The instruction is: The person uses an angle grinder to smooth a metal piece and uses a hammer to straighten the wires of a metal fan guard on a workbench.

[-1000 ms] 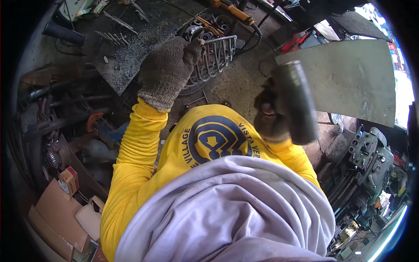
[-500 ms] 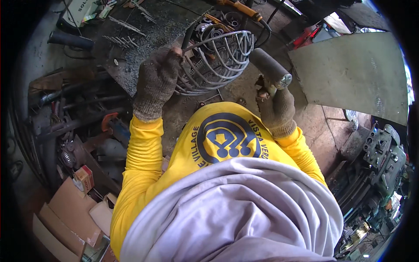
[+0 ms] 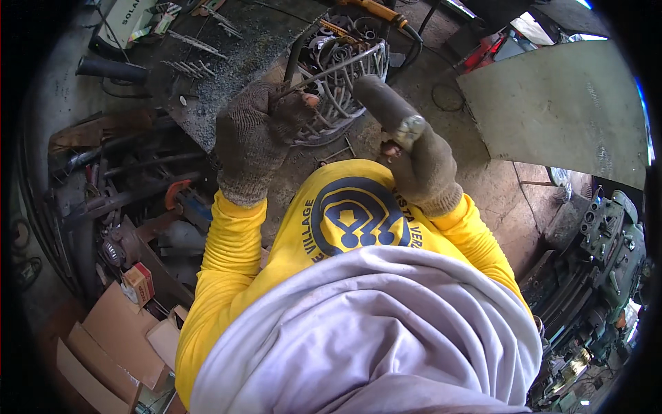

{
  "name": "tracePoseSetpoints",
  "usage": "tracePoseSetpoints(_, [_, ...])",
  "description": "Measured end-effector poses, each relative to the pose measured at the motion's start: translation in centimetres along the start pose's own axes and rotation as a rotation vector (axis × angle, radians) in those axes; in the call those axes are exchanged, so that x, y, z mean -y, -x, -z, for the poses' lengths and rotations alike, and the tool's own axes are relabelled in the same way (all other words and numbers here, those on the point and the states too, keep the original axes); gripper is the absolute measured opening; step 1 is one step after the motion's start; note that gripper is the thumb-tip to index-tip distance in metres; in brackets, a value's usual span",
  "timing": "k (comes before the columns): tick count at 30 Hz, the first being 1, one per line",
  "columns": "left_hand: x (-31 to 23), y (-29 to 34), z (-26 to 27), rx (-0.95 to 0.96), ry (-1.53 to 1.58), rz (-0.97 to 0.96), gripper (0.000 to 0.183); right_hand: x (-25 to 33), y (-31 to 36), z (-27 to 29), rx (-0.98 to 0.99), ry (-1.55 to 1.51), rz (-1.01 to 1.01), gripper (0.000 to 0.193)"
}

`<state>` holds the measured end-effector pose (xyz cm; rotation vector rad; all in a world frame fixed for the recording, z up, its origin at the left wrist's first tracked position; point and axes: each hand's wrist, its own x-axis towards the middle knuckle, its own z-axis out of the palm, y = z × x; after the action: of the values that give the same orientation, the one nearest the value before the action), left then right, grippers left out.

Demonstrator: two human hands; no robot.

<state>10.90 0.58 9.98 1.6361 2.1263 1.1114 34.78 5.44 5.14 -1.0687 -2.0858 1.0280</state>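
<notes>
A cage-like frame of bent grey metal rods (image 3: 369,63) hangs in front of me, with its curved ribs turned toward the right. My left hand (image 3: 252,138), in a brown knit glove with bare fingertips, is closed on a rod at the frame's left side. In my right hand (image 3: 431,169), gloved the same way, is a hammer (image 3: 383,103) with a thick, dark cylindrical head. Its handle is mostly hidden by the fingers. The head's far end is beside the frame's right side; whether they touch I cannot tell.
Behind the frame stands a dark worktable (image 3: 241,62) with grit and thin metal rods. A yellow-orange power tool (image 3: 376,12) lies at its far side. A large flat metal sheet (image 3: 558,103) is at right, machinery (image 3: 603,255) at lower right. Cardboard (image 3: 117,331) sits lower left.
The hammer and my right hand have moved left, closer to the frame. The frame has turned, so its ribs look narrower, and my left hand has shifted slightly right and nearer.
</notes>
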Motion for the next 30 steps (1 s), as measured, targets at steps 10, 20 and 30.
tracePoseSetpoints(10, [1.5,0.0,-0.9,-0.071,-0.090,-0.045,0.040,1.5,-0.3,2.3,-0.098,-0.231,0.176,0.035])
tracePoseSetpoints(20, [2.3,-0.9,-0.5,-0.103,-0.150,-0.063,0.038,1.0,-0.9,0.4,-0.121,-0.140,0.046,0.031])
tracePoseSetpoints(30, [2.5,-0.3,0.5,0.004,-0.164,0.025,0.041,0.5,-1.7,0.5,-0.008,-0.145,-0.046,0.036])
